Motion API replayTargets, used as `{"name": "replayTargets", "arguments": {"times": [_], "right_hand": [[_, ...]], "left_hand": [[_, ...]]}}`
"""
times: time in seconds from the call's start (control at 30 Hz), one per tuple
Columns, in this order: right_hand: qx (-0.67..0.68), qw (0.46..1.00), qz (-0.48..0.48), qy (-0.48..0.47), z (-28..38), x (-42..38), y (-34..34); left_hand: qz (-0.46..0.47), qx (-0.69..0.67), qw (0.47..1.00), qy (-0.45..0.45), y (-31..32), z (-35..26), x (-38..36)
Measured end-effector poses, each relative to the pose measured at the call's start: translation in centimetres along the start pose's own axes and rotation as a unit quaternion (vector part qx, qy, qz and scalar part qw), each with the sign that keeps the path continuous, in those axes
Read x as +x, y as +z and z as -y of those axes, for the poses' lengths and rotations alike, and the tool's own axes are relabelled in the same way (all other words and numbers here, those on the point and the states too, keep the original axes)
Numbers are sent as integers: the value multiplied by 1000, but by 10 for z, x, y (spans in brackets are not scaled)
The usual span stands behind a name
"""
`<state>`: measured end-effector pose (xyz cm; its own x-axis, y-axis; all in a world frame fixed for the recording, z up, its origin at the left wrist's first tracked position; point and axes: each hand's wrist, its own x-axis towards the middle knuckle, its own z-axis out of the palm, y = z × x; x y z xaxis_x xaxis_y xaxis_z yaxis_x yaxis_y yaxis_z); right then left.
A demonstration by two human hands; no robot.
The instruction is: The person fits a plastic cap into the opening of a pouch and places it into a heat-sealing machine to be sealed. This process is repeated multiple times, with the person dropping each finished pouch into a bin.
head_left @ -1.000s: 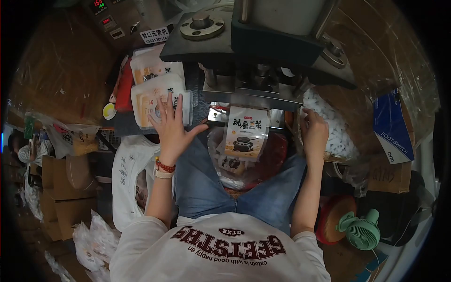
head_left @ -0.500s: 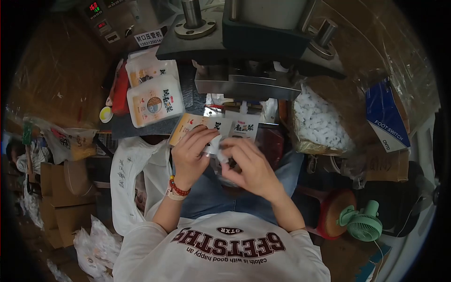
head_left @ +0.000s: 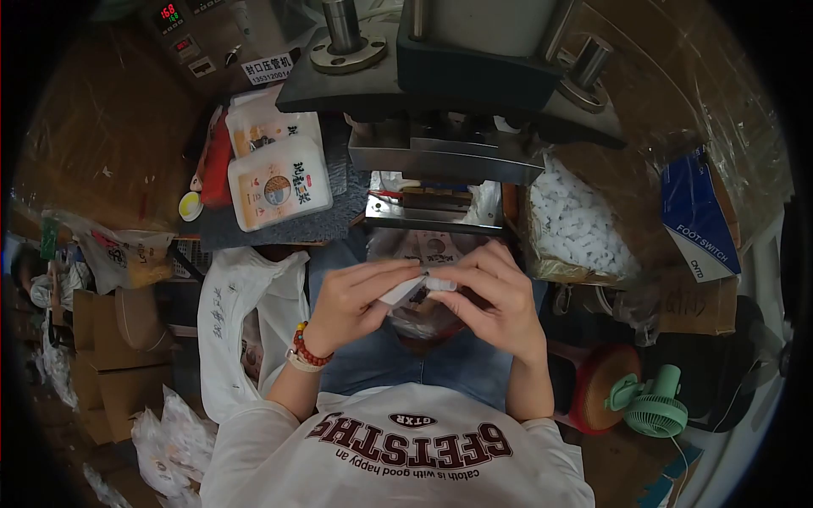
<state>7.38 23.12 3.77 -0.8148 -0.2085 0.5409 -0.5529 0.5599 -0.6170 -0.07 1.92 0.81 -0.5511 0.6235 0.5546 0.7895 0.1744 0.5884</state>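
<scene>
In front of the lap, my left hand (head_left: 360, 300) is closed on the edge of a small white pouch (head_left: 401, 292). My right hand (head_left: 495, 296) pinches a white spout piece (head_left: 440, 284) at the pouch's other side, and the two hands nearly touch. Below and behind them, a clear plastic bag (head_left: 415, 324) with printed pouches inside lies between the legs. The metal press jaw (head_left: 445, 157) hangs above its lower plate (head_left: 432, 222), just beyond the hands. Two stacks of printed white pouches (head_left: 279, 184) lie on the dark mat at the left.
A box of small white parts (head_left: 576, 220) stands right of the press, with a blue foot switch box (head_left: 699, 212) beyond it. A red case (head_left: 217, 165) lies by the pouch stacks. A green fan (head_left: 656, 412) is at the lower right, cardboard boxes (head_left: 127, 372) at the left.
Both hands have moved slightly apart and now hold the white pouch and spout piece between them. The printed pouches beneath the hands and at the press have left those spots.
</scene>
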Motion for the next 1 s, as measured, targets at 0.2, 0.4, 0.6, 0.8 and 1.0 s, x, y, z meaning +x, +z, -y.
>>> {"name": "replayTargets", "arguments": {"times": [0.2, 0.4, 0.6, 0.8, 1.0], "right_hand": [[-60, 967, -180, 173, -17, -1, -9], [-397, 877, -176, 206, -74, -18, -46], [-263, 897, -128, 332, -112, -26, -33], [-325, 892, -179, 258, -115, -31, -32], [-375, 892, -126, 219, -118, -25, -39]], "left_hand": [[58, -384, 823, -415, 59, 39, 4], [-22, -550, 711, -438, 57, 61, 49], [-24, -549, 705, -448, 55, 69, 50], [-67, 167, 934, -308, -4, 94, 24], [54, 317, 932, -168, -35, 97, -47]]}}
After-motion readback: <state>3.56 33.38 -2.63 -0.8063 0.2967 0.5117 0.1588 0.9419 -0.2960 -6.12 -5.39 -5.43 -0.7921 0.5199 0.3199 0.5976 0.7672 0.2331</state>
